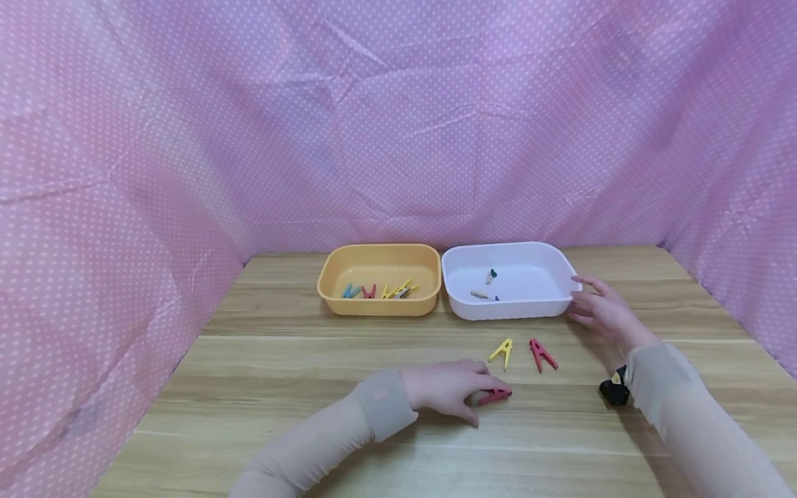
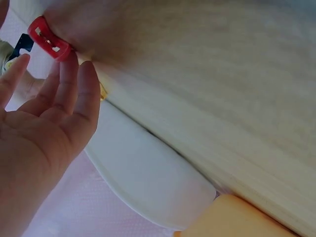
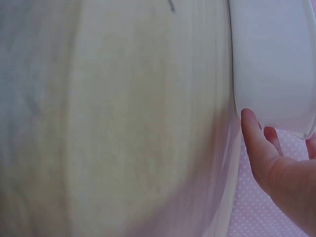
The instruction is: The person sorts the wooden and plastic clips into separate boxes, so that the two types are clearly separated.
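Observation:
My left hand (image 1: 451, 389) is over the table, its thumb spread away from the fingers. A red clothespin (image 1: 496, 395) lies at its fingertips; in the left wrist view the fingers reach this red clothespin (image 2: 49, 39), while the thumb stays apart from it. Beyond that hand lie a yellow clothespin (image 1: 501, 353) and another red clothespin (image 1: 543, 355). At the right end of the white basin (image 1: 507, 310), my right hand (image 1: 604, 311) rests with loosely extended fingers. The right wrist view has its thumb close against the basin's wall (image 3: 271, 64).
An orange basin (image 1: 380, 306) stands left of the white one, with several coloured clothespins (image 1: 398, 290) inside. Small wooden clips (image 1: 479, 294) lie in the white basin. Pink dotted cloth (image 1: 398, 138) hangs behind the wooden table (image 1: 249, 387).

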Demonstrator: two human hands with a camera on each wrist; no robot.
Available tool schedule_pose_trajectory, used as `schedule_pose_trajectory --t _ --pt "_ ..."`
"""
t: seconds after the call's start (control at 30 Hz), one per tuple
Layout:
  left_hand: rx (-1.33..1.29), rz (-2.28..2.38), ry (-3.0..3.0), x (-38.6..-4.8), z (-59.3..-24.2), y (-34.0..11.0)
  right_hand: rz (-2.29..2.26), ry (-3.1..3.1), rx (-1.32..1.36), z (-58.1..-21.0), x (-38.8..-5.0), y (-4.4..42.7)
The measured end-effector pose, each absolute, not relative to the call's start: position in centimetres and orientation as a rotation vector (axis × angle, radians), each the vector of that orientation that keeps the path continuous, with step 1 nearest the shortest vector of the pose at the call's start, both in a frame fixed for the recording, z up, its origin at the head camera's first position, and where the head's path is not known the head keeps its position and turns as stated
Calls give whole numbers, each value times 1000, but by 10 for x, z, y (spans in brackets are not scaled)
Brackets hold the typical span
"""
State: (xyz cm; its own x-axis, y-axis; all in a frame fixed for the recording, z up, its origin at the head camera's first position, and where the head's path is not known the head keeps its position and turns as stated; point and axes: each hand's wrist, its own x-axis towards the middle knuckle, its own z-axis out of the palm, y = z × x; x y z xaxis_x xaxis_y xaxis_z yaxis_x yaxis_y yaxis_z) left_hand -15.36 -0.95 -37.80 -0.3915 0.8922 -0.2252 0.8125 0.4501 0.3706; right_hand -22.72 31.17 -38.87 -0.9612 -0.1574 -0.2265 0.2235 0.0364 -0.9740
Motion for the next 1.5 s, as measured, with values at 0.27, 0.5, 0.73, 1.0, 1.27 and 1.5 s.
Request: schedule_pose_trajectory --t 0.27,0.5,0.73,1.0,1.27,1.5 --pt "1455 287 2325 -155 -380 -5 -1994 2053 58 -389 -228 313" --pt "1493 268 2354 -157 -383 -4 -2015 2035 54 -388 -228 313" --pt "1535 251 2375 -158 -384 -2 -1989 2059 59 -388 -227 312" --pt "1476 270 2350 -159 -383 4 -1928 2099 60 -387 -226 311" --pt "1411 219 2334 -160 -385 9 -1964 2074 58 -388 -227 311" --pt "1422 239 2298 -160 -383 12 -1973 2069 61 -388 -226 311"
